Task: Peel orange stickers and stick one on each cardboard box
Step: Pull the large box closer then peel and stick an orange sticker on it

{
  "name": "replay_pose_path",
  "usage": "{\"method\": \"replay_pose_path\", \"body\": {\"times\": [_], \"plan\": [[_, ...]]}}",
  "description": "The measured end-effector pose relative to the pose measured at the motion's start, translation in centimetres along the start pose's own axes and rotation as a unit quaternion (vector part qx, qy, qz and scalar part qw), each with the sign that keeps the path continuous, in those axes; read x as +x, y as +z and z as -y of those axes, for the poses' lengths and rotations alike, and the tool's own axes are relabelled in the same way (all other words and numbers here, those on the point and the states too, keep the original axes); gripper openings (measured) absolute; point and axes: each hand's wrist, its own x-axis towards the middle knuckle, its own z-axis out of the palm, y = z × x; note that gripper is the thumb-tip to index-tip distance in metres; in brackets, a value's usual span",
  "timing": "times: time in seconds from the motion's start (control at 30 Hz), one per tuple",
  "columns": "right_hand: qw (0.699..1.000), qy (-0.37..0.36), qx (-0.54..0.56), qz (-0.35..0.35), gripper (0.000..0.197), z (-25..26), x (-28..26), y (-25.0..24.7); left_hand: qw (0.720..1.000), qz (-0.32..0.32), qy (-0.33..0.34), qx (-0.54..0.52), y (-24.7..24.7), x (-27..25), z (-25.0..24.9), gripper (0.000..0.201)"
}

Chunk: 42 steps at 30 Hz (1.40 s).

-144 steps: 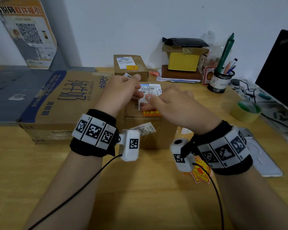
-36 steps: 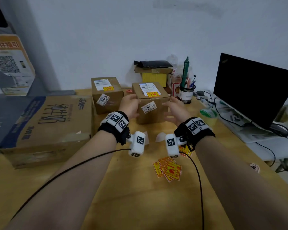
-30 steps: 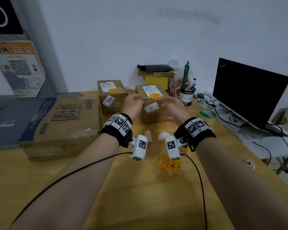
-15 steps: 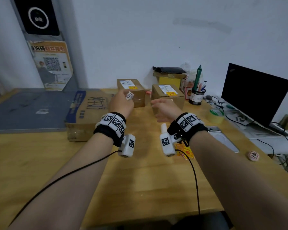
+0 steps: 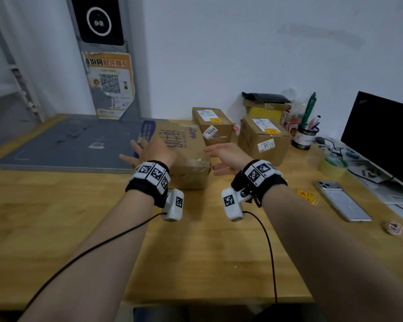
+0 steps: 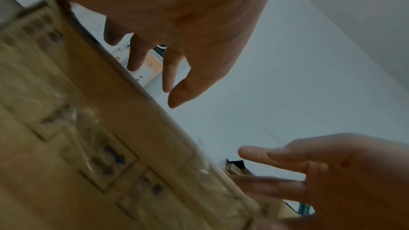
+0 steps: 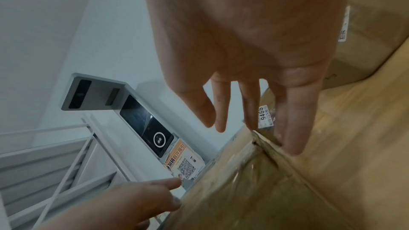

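A large flat cardboard box (image 5: 184,149) with printed characters lies mid-table, and no orange sticker shows on it. My left hand (image 5: 147,152) hovers at its left edge with fingers spread and holds nothing. At the box's right front corner my right hand (image 5: 223,156) is open and empty too. In the right wrist view its fingertips (image 7: 292,144) reach the box's taped corner (image 7: 254,139). Two small boxes stand behind, one (image 5: 213,126) and another (image 5: 263,138), each with an orange sticker on top. Loose orange stickers (image 5: 306,196) lie to the right.
A phone (image 5: 343,201), a tape roll (image 5: 333,167), a pen cup (image 5: 305,138) and a black monitor (image 5: 382,135) crowd the right side. A grey mat (image 5: 72,145) covers the table's back left. More parcels are stacked by the wall (image 5: 265,108).
Both hands have left the small box labelled 3510, which now stands at the back, and moved left to the large flat box. My view has swung left as well.
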Motion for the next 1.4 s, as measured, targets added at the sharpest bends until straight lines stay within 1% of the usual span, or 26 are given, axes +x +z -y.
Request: {"method": "replay_pose_path", "body": {"times": [0.07, 0.13, 0.23, 0.3, 0.37, 0.43, 0.5, 0.6, 0.73, 0.83, 0.9, 1.0, 1.1, 1.17, 1.23, 1.3, 1.33, 1.4], "plan": [[1.000, 0.009, 0.007, 0.006, 0.028, 0.1, 0.2, 0.7, 0.999, 0.003, -0.021, -0.024, -0.3, 1.0, 1.0, 0.046], [1.000, 0.009, -0.002, 0.000, 0.030, 0.1, 0.2, 1.2, 0.998, 0.003, -0.019, -0.066, -0.7, 1.2, 1.6, 0.050], [0.998, -0.001, -0.041, -0.037, 0.030, -0.1, 0.1, 0.9, 0.994, 0.008, -0.017, -0.104, -0.9, 0.6, 1.7, 0.041], [0.996, -0.001, -0.069, -0.048, 0.032, -0.3, -0.2, 0.1, 0.993, 0.023, -0.009, -0.115, -0.8, -0.8, 1.1, 0.036], [0.996, 0.006, -0.080, -0.049, 0.036, -0.6, -0.8, -0.8, 0.991, 0.031, 0.009, -0.134, -0.1, -2.0, 0.4, 0.038], [0.995, 0.012, -0.082, -0.058, 0.033, -1.1, -1.7, -2.1, 0.988, 0.036, 0.020, -0.148, 0.2, -3.5, -0.5, 0.038], [0.994, 0.016, -0.071, -0.076, 0.029, -1.9, -2.7, -3.5, 0.985, 0.043, 0.043, -0.163, 0.6, -4.7, -1.3, 0.036], [0.992, 0.025, -0.070, -0.097, 0.026, -3.9, -4.5, -5.4, 0.978, 0.052, 0.055, -0.195, 1.7, -6.0, -2.7, 0.038], [0.992, 0.047, -0.070, -0.097, 0.026, -6.5, -5.8, -6.8, 0.971, 0.074, 0.066, -0.220, 2.6, -8.3, -4.6, 0.052], [0.988, 0.057, -0.078, -0.123, 0.031, -8.9, -4.9, -8.3, 0.974, 0.066, 0.079, -0.203, 3.4, -9.9, -5.8, 0.045], [0.987, 0.056, -0.081, -0.125, 0.031, -9.4, -4.6, -8.8, 0.974, 0.057, 0.069, -0.210, 3.9, -10.0, -6.3, 0.044], [0.992, 0.042, -0.064, -0.105, 0.020, -8.2, -6.0, -9.1, 0.976, 0.054, 0.040, -0.208, 4.1, -10.0, -6.4, 0.045], [0.994, 0.053, -0.032, -0.093, 0.025, -8.1, -6.6, -10.4, 0.976, 0.068, -0.003, -0.206, 4.3, -10.4, -6.4, 0.056], [0.993, 0.062, -0.035, -0.092, 0.026, -8.3, -6.9, -11.7, 0.978, 0.058, -0.013, -0.201, 4.3, -11.0, -7.0, 0.060], [0.989, 0.061, -0.085, -0.104, 0.020, -8.9, -6.9, -13.3, 0.980, 0.043, 0.012, -0.195, 4.2, -11.7, -8.2, 0.058], [0.978, 0.066, -0.159, -0.116, 0.018, -9.8, -6.5, -14.9, 0.980, 0.038, 0.053, -0.188, 4.4, -12.6, -9.9, 0.058], [0.970, 0.073, -0.199, -0.117, 0.019, -10.3, -6.2, -15.6, 0.977, 0.042, 0.077, -0.194, 4.7, -13.0, -10.9, 0.059], [0.953, 0.096, -0.260, -0.120, 0.026, -11.3, -5.9, -17.0, 0.960, 0.064, 0.115, -0.245, 5.5, -13.6, -12.7, 0.056]]}}
